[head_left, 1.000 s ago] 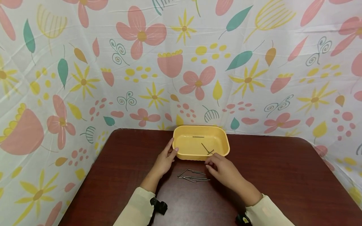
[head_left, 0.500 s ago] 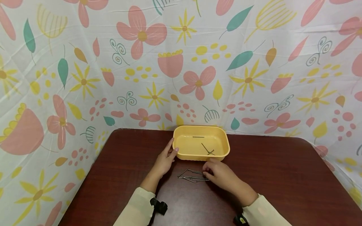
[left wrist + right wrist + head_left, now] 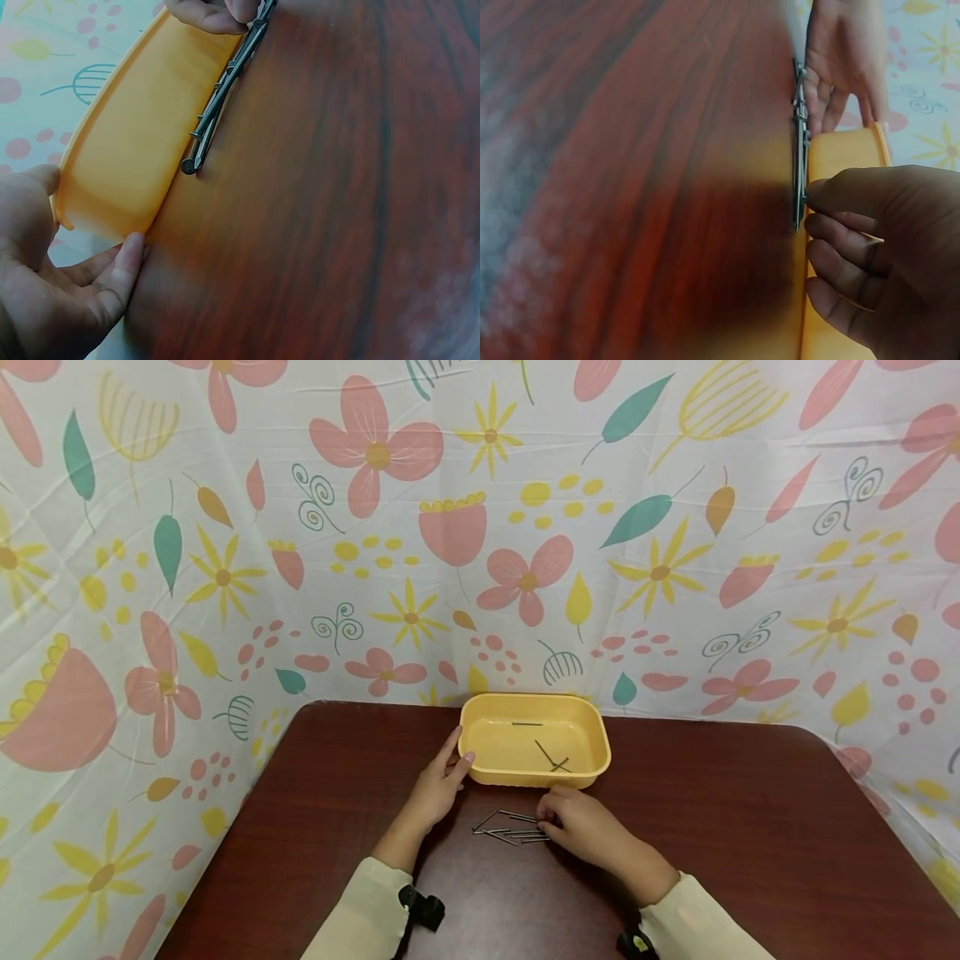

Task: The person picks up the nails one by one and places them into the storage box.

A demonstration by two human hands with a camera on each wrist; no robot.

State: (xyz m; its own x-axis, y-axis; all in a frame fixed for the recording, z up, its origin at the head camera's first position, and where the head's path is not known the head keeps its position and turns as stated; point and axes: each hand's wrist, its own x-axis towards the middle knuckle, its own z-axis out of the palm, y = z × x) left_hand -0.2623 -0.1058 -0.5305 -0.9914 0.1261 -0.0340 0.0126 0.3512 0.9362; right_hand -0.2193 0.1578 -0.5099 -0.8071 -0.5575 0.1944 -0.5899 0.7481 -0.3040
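Note:
Several long metal nails (image 3: 498, 833) lie in a loose group on the table in front of a yellow plastic tray (image 3: 480, 775). More nails (image 3: 527, 723) lie inside the tray. My left hand (image 3: 437, 789) rests against the tray's left end, thumb at the near corner and extended fingers along the side. My right hand (image 3: 588, 827) is at the right ends of the loose nails, fingers bent. In the right wrist view its thumb tip (image 3: 819, 193) meets the nails (image 3: 800, 150); whether it pinches one is hidden.
The dark red-brown wooden table (image 3: 750, 827) extends to both sides. A floral-patterned cloth (image 3: 637, 568) hangs behind and to the left of it. A black strap with a small device (image 3: 422, 907) sits on the left wrist.
My right hand has drawn back from the tray's near rim toward me, down to the loose nails, then slightly left. The left hand and the tray have stayed in place.

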